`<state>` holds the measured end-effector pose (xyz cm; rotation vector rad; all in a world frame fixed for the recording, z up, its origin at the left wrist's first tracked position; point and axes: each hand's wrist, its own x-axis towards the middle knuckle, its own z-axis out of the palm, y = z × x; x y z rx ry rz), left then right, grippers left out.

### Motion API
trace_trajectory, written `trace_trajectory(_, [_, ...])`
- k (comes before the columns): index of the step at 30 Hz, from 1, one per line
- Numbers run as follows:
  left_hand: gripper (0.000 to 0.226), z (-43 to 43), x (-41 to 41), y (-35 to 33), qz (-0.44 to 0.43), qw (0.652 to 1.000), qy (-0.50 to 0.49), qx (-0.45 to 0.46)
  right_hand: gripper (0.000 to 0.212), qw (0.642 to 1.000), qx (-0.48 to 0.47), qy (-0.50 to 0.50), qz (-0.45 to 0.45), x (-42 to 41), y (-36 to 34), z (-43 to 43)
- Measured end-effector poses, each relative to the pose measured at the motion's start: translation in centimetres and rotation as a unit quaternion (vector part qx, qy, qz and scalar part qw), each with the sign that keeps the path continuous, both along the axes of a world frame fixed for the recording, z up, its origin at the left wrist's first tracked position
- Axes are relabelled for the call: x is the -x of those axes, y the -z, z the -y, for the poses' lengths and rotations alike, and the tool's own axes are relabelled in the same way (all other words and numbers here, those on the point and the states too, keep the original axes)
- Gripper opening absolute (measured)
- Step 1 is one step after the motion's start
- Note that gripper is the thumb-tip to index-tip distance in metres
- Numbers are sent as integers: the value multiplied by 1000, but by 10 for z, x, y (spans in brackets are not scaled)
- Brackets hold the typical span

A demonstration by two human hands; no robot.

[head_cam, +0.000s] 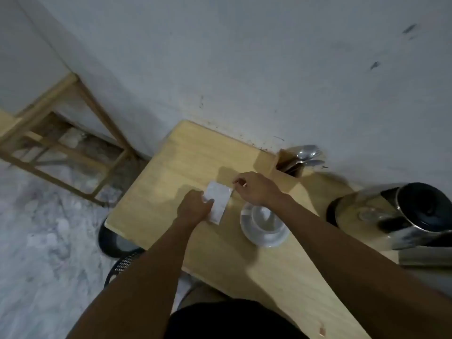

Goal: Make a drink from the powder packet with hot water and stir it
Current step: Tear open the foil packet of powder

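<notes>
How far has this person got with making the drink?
Early days. Done: the cup sits on its saucer, looking empty, with the kettle beside it. In hand: the left hand holds the white packet while the right hand pinches its top corner, apparently tearing it. Left: tipping in powder, pouring water, and stirring with a spoon from the holder by the wall.

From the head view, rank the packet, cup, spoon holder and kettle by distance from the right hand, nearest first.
From the right hand:
1. Packet, pinched at its corner, to the left.
2. Cup, just below the wrist.
3. Spoon holder, against the wall.
4. Kettle, far right.
</notes>
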<state>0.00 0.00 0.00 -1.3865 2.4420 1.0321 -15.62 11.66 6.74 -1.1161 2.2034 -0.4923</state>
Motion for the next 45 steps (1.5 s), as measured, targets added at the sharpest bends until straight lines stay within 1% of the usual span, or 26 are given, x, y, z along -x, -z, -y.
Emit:
trace_trajectory(1, [57,6,0,9,-2,1000,13,5,29,1000,-28,-1,2,0,8,10])
trace_trajectory(2, [48,10,1,13,3,1000,14,19,33,999,-50,-2,1,2,15,20])
trace_trajectory(4, [31,8,0,12,18,1000,5,13,39,996,-84,-13,12,0,28,38])
trace_trajectory(7, [30,12,2,19,-1,999,9,42,45,993,-121,-14,1,-1,49,67])
trace_trajectory(9, [32,12,-1,24,-9,999,-2,36,47,989,-145,-4,-14,-5,64,76])
trace_trajectory(12, [33,10,-1,22,-28,999,-8,28,39,990,-135,38,-19,-12,81,80])
trace_trajectory(14, [31,12,-1,22,-32,999,-16,25,26,988,-138,62,-7,-14,85,80])
trace_trajectory(16, [30,13,-3,22,-29,999,-13,14,12,987,-139,80,26,-13,87,78])
trace_trajectory(17, [30,14,-3,23,-36,999,-8,11,9,987,-126,88,46,-12,87,75])
trace_trajectory(18, [32,14,-3,22,-45,999,-4,9,12,988,-106,95,67,-11,85,73])
trace_trajectory(20, [42,19,-1,19,-70,998,-2,5,18,988,-53,103,98,-8,74,66])
trace_trajectory(22, [51,27,1,16,-116,993,5,6,19,986,9,113,121,-8,55,59])
trace_trajectory(23, [49,32,3,12,-144,989,7,-7,18,982,38,124,136,-9,44,54])
trace_trajectory(25, [36,41,6,-4,-185,980,20,-66,13,971,69,152,169,-10,24,43])
trace_trajectory(27, [22,46,8,-23,-209,970,43,-113,10,965,88,170,180,-12,9,34])
trace_trajectory(28, [19,47,9,-32,-218,964,52,-140,9,961,104,182,180,-13,1,30])
trace_trajectory(29, [19,48,8,-40,-225,958,60,-168,8,957,119,194,179,-14,-5,26])
trace_trajectory(31, [19,46,9,-57,-243,947,82,-193,8,954,140,201,174,-16,-21,20])
trace_trajectory(34, [21,41,11,-72,-268,939,94,-194,11,956,151,183,174,-21,-37,12])
trace_trajectory(36, [22,36,12,-83,-274,937,120,-180,10,956,163,183,160,-24,-46,5])
trace_trajectory(39, [20,29,13,-98,-277,935,155,-159,9,965,174,167,104,-24,-54,-1])
trace_trajectory(42, [21,24,13,-106,-285,933,166,-145,8,975,162,143,52,-23,-63,-5])
trace_trajectory(45, [20,23,13,-116,-267,936,203,-108,9,986,140,92,-12,-22,-76,-5])
